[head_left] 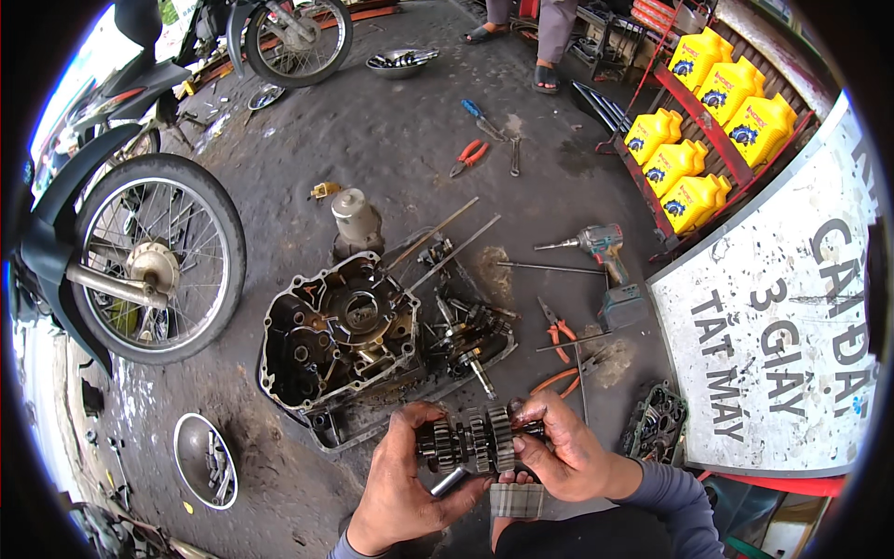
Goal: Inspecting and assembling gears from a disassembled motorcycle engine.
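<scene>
At the lower middle, my left hand (410, 475) grips the near left end of a greasy gear cluster on a shaft (470, 440). My right hand (559, 447) holds the same cluster at its right end, thumb beside the largest gear. A silver cylindrical piece (450, 481) shows under the gears, partly hidden. Just beyond my hands lies an open engine crankcase half (307, 326) in a dirty metal tray (333, 435), with shafts and small parts (466, 345) at its right. Two long thin bars (456, 252) and a silver cylinder (354, 219) are behind it.
Motorcycle wheels (149, 335) stand left; a bowl of parts (186, 470) lies below them. A drill (615, 270), pliers (559, 335) and another casing (656, 419) lie right, near a white sign (698, 354) and a rack of yellow bottles (689, 205). A person's sandalled feet (545, 74) are at the back.
</scene>
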The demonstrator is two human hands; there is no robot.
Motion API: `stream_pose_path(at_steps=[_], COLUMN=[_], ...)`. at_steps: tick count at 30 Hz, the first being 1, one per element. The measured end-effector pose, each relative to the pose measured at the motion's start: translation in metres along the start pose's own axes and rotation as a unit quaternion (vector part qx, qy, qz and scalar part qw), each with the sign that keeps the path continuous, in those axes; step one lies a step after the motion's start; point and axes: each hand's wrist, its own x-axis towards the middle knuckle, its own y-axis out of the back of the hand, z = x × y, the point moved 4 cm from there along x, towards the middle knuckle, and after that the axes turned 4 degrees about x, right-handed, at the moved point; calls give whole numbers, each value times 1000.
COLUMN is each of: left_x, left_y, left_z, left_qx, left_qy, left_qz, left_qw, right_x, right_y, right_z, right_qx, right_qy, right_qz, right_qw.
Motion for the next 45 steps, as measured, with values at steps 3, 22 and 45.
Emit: stream_pose_path(at_steps=[3, 22, 45], left_x=[1, -6, -8], left_y=[1, 6, -7], left_z=[2, -6, 3], left_qx=[-53, -337, -367], left_qy=[-6, 75, 58], left_qz=[-30, -15, -52], left_qw=[998, 939, 927], right_x=[2, -4, -10], right_y=[4, 16, 11], right_z=[-8, 15, 1], right_qx=[-66, 380, 264], right_qy=[48, -49, 15], right_qz=[0, 173, 188], right_qw=[997, 907, 946])
